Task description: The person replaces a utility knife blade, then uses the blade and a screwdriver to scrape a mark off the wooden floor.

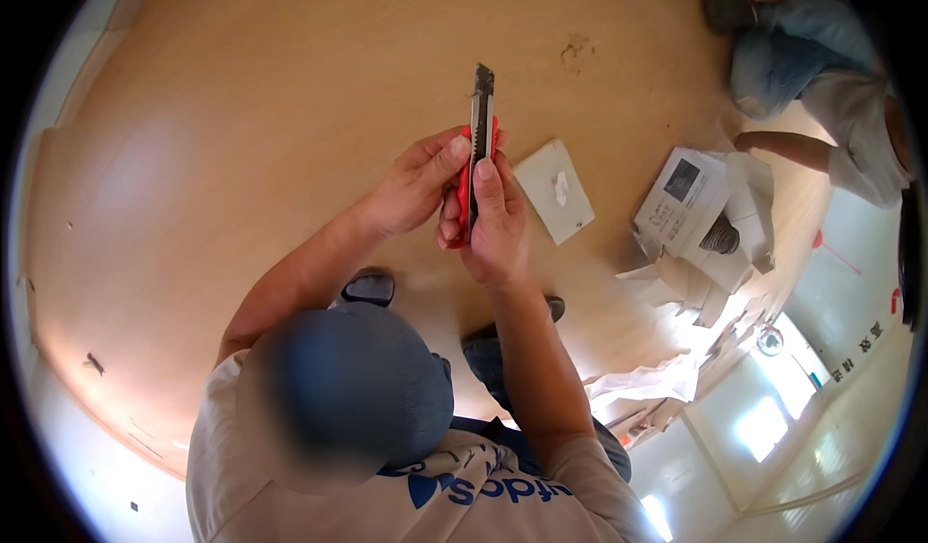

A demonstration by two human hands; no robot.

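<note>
A red utility knife (pixel 481 108) with a dark blade stands nearly upright in front of me, its tip pointing away. The lower part of its handle lies in my right hand (pixel 503 232), fingers wrapped round it and the thumb lying along its front. My left hand (pixel 414 187) is closed against the handle's left side, its thumb and fingers pressed to the red casing near the top. Some of the handle is hidden behind the fingers. Just right of my hands, a flat cream-coloured square (pixel 558 216) rests on the wooden surface, with a small crumpled white scrap (pixel 561 187) on it.
To the right lies a torn cardboard box (pixel 681 187) with a coiled grey item (pixel 720 237) on it. Another person (pixel 807 60) sits at the far right. White sheeting (pixel 652 381) lies near the right edge. My feet are just below my hands.
</note>
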